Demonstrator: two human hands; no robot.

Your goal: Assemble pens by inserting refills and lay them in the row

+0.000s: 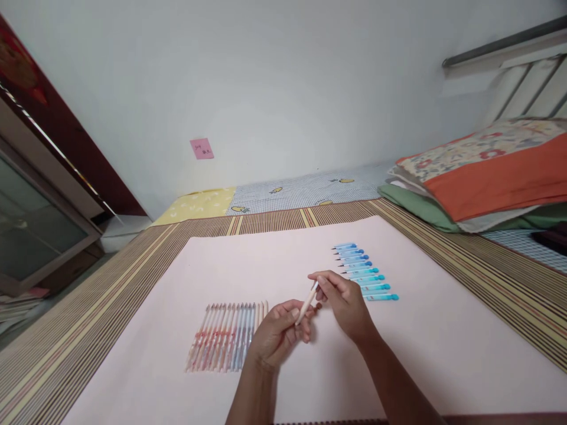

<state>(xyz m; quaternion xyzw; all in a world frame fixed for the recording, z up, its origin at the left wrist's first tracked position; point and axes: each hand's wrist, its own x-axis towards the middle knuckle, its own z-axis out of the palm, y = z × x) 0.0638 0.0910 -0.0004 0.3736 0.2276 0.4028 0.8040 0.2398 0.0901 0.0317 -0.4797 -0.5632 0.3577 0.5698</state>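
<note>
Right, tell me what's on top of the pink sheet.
On the pink sheet lie slim pale pens and blue pens. The left hand hides parts of the pale ones, the right hand parts of the blue; whatever else they cover can't be seen.

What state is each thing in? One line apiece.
Pale pen: slanted, held
Left hand: closed on the pen's lower end
Right hand: pinching its upper end
Pen row: laid side by side
Blue pens: lying spaced apart
Pink sheet: spread flat
Pink note: stuck up
Orange bedding: piled
</note>
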